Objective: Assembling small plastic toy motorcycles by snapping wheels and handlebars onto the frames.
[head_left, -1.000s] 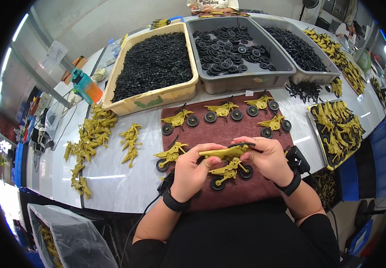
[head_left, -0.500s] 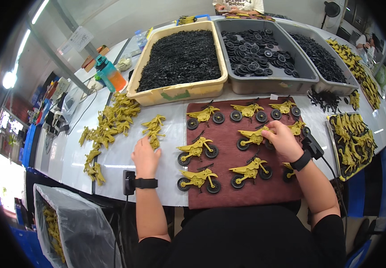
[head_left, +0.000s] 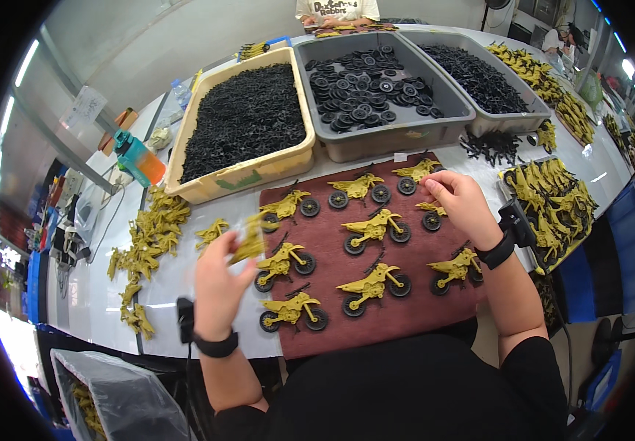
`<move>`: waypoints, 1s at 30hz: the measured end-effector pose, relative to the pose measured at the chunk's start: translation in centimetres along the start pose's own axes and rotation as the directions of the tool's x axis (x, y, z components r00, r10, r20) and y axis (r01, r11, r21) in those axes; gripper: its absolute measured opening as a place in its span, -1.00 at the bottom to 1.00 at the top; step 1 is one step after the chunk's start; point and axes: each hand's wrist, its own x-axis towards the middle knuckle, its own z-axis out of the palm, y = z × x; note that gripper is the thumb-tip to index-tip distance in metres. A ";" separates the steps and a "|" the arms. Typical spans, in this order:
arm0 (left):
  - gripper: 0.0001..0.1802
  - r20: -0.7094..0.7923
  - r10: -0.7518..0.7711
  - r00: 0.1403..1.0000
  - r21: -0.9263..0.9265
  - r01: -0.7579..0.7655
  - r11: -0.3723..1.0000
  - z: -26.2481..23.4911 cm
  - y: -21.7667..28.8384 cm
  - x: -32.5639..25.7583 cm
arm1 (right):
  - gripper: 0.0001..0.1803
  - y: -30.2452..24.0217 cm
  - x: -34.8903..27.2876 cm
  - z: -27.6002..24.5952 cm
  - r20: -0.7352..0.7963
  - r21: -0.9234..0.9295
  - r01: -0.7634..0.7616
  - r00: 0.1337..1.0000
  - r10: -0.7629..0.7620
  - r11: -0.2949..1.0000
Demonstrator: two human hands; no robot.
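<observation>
Left hand [head_left: 218,283] grips 1 yellow bike frame [head_left: 247,239] off the mat's [head_left: 405,323] left edge; right hand [head_left: 460,206] pinches a part near the far-right corner. A loose sleeve could topple the finished bikes [head_left: 372,283].

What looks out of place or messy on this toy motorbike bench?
A clump of small black parts lies loose on the table beside the grey bin, outside any container. The finished motorbikes sit in tidy rows on the mat.

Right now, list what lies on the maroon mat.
The maroon mat carries rows of yellow toy motorcycles with black wheels. The right hand covers part of one, so its state is hidden.
</observation>
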 end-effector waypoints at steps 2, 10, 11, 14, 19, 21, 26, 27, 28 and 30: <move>-0.55 0.061 0.263 0.963 -0.080 -0.258 0.963 3.1 5.2 2.4 | -0.72 -0.7 -0.2 -1.4 0.047 -0.007 -0.010 0.999 0.010 1.000; -0.62 0.323 0.494 0.807 -0.187 -0.457 0.869 19.1 14.4 7.3 | -0.71 3.4 -0.4 -4.3 0.134 0.078 -0.213 0.970 0.201 0.974; -0.65 0.303 0.507 0.807 -0.182 -0.473 0.862 20.6 15.0 7.2 | -0.71 4.7 -0.4 -4.7 0.079 0.016 -0.194 0.978 0.192 0.981; -0.79 0.388 0.461 0.798 -0.101 -0.460 0.882 23.1 16.4 7.1 | -0.69 5.9 -0.6 -5.2 -0.014 -0.152 -0.177 0.984 0.177 0.972; -0.84 0.293 0.513 0.807 -0.059 -0.521 0.852 25.9 16.1 6.9 | -0.68 9.0 -0.3 -4.8 -0.090 -0.212 -0.117 0.991 0.100 0.970; -0.85 0.299 0.498 0.814 -0.042 -0.510 0.859 26.1 16.0 6.9 | -0.68 9.2 -0.2 -4.6 -0.103 -0.224 -0.139 0.988 0.118 0.965; -0.83 0.289 0.490 0.822 -0.023 -0.506 0.862 26.4 16.1 6.7 | -0.69 10.3 -0.2 -4.2 -0.151 -0.303 -0.109 0.986 0.065 0.947; -0.83 0.296 0.488 0.821 -0.012 -0.508 0.861 26.3 16.2 6.6 | -0.69 10.9 -0.2 -4.0 -0.152 -0.301 -0.110 0.986 0.066 0.947; -0.83 0.302 0.487 0.820 -0.001 -0.510 0.860 26.2 16.3 6.6 | -0.68 11.5 -0.2 -3.9 -0.165 -0.310 -0.084 0.986 0.034 0.947; -0.83 0.301 0.484 0.821 0.008 -0.510 0.860 26.2 16.3 6.6 | -0.67 11.7 -0.2 -3.9 -0.175 -0.319 -0.058 0.984 0.001 0.946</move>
